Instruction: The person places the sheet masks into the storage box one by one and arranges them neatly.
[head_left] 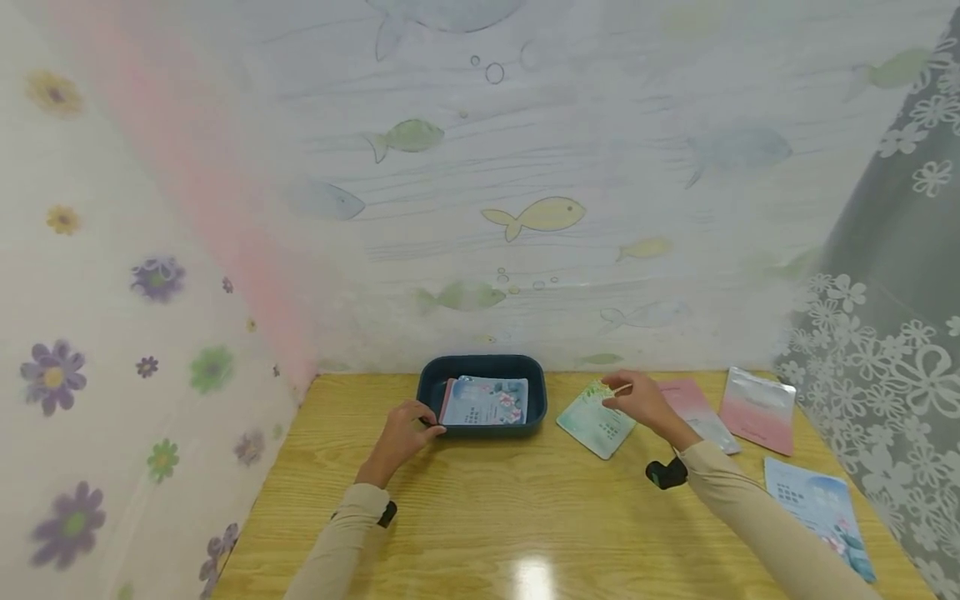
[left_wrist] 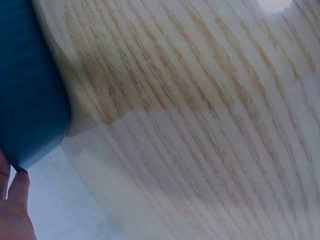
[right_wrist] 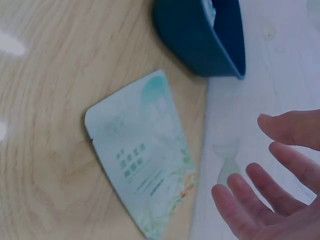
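A dark blue bin [head_left: 480, 432] stands against the back wall, with a light blue floral sachet [head_left: 487, 402] lying in it over a pinkish one. My left hand [head_left: 408, 435] pinches the bin's front left rim between thumb and fingers; the left wrist view shows those fingertips at the edge of the bin [left_wrist: 35, 95]. Over the far corner of a pale green sachet [head_left: 597, 419] hovers my right hand [head_left: 641, 402]. In the right wrist view its fingers are spread and hold nothing, apart from the green sachet [right_wrist: 140, 155].
Right of the green sachet lie a pink sachet [head_left: 693, 408], a silver-and-pink sachet [head_left: 759, 408] and a light blue sachet [head_left: 817, 508] on the wooden table [head_left: 480, 517]. A fish-patterned curtain [head_left: 540, 267] hangs behind the table.
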